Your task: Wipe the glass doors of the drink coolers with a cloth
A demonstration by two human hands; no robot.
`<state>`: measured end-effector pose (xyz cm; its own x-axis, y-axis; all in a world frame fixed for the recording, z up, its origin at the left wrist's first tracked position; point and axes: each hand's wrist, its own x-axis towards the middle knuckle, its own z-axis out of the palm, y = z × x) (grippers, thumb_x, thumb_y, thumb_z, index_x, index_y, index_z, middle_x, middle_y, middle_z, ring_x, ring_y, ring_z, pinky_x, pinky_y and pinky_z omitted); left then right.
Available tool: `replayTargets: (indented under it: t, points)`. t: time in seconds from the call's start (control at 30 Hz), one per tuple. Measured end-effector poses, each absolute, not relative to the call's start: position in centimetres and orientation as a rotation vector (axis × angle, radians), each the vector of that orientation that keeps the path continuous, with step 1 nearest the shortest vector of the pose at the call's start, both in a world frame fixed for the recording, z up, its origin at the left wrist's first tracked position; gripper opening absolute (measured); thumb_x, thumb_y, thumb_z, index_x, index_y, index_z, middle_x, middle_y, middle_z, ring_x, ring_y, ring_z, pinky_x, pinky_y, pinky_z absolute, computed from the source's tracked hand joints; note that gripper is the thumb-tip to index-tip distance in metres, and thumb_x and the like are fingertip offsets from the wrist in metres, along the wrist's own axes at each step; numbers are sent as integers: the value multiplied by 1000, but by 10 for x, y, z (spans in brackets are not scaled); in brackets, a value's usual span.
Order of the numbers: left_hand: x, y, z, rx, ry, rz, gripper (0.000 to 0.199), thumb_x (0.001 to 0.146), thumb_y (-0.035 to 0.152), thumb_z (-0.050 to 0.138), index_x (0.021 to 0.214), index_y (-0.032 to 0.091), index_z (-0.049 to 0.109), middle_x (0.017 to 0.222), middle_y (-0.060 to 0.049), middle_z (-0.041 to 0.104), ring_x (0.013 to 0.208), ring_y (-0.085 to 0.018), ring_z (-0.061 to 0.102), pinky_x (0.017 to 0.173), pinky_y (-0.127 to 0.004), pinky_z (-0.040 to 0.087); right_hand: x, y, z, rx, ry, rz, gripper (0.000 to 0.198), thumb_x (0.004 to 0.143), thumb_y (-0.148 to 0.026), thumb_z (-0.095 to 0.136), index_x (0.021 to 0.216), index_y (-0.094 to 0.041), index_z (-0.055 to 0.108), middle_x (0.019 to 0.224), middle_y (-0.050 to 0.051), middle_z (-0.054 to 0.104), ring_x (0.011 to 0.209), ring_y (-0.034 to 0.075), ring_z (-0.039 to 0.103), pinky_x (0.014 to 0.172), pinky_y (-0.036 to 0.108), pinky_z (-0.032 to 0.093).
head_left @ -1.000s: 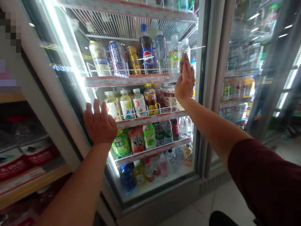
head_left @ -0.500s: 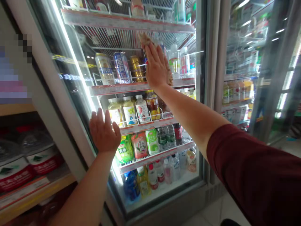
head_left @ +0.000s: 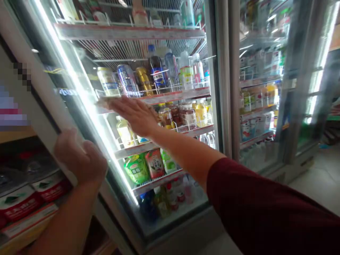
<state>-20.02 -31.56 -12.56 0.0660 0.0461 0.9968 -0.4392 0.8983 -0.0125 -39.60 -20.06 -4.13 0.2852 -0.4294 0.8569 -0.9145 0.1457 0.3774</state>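
My right hand (head_left: 136, 117) lies nearly flat on the glass door (head_left: 170, 216) of a lit drinks fridge. Under its outstretched fingers is a brownish cloth (head_left: 104, 102), mostly covered and blurred, pressed against the pane near the left light strip. At the left, my left hand (head_left: 81, 156) is on the door frame (head_left: 46, 117); its fingers look curled round the edge, though motion smears them. Behind the glass stand cans (head_left: 145, 79), a dark cola bottle (head_left: 157, 69) and a green pouch (head_left: 136, 170).
To the left, large bottles with red-and-white labels (head_left: 20, 202) stand on a wooden-edged shelf (head_left: 32, 230). A metal post (head_left: 230, 81) separates this door from another glass-fronted fridge (head_left: 261, 138) on the right. Pale floor (head_left: 313, 187) shows at the lower right.
My right hand has swept the cloth left and down across the glass, uncovering the cola bottle. My left hand has shifted left from the glass to the frame, its fingers now curled.
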Motion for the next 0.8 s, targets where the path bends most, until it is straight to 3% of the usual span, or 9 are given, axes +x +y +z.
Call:
replayTargets:
  t: [0.1, 0.17, 0.23, 0.33, 0.4, 0.5, 0.63, 0.8]
  points:
    - [-195, -315, -129, 340, -1423, 370, 62, 107, 40, 34, 163, 18, 46, 159, -20, 52, 154, -32, 45, 130, -59, 33, -374, -206, -123, 1654, -1178, 389, 67, 94, -17, 31, 152, -33, 62, 173, -9, 38, 166, 25, 2, 122, 51, 40]
    - [-193, -311, -135, 342, -1442, 358, 62, 106, 40, 36, 164, 20, 47, 158, -19, 54, 154, -34, 46, 130, -61, 33, -366, -204, -174, 1761, -1077, 244, 63, 99, -17, 27, 139, -36, 71, 167, -14, 46, 166, 25, 11, 114, 51, 43]
    - [-191, -306, -142, 359, -1496, 341, 63, 105, 40, 38, 164, 22, 47, 158, -19, 54, 154, -36, 46, 130, -63, 33, -368, -197, -206, 1823, -1073, 138, 61, 102, -20, 33, 147, -47, 64, 166, -23, 50, 165, 8, 28, 128, 27, 38]
    - [-191, -301, -154, 385, -1612, 303, 64, 102, 42, 43, 164, 26, 48, 161, -17, 53, 156, -39, 45, 130, -67, 33, -394, -179, -211, 1843, -1147, 199, 58, 102, -24, 45, 147, -57, 60, 162, -31, 51, 160, -1, 37, 131, 15, 32]
    - [-196, -301, -163, 389, -1703, 301, 66, 101, 43, 47, 165, 26, 46, 167, -17, 48, 158, -40, 41, 131, -67, 32, -427, -162, -196, 1751, -1254, 373, 59, 101, -25, 51, 152, -54, 56, 164, -27, 51, 162, 3, 36, 133, 20, 34]
    - [-214, -303, -177, 405, -1841, 353, 68, 104, 41, 47, 167, 18, 41, 172, -20, 39, 164, -39, 31, 134, -64, 28, -496, -131, -178, 1450, -1445, 632, 61, 107, -22, 41, 168, -31, 42, 174, -3, 44, 168, 24, 29, 137, 54, 34]
    - [-243, -306, -193, 483, -1854, 397, 73, 106, 40, 46, 171, 10, 32, 174, -24, 32, 168, -45, 10, 133, -73, 16, -583, -90, -187, 889, -1459, 1057, 55, 113, -29, 32, 166, -28, 46, 168, 5, 54, 166, 27, 35, 134, 58, 38]
    - [-255, -314, -202, 394, -1755, 488, 81, 103, 36, 56, 174, 14, 23, 176, -24, 28, 167, -49, 12, 129, -80, 17, -588, -86, -231, 764, -1436, 1148, 60, 114, -35, 32, 174, -28, 29, 175, 8, 43, 169, 31, 28, 133, 63, 35]
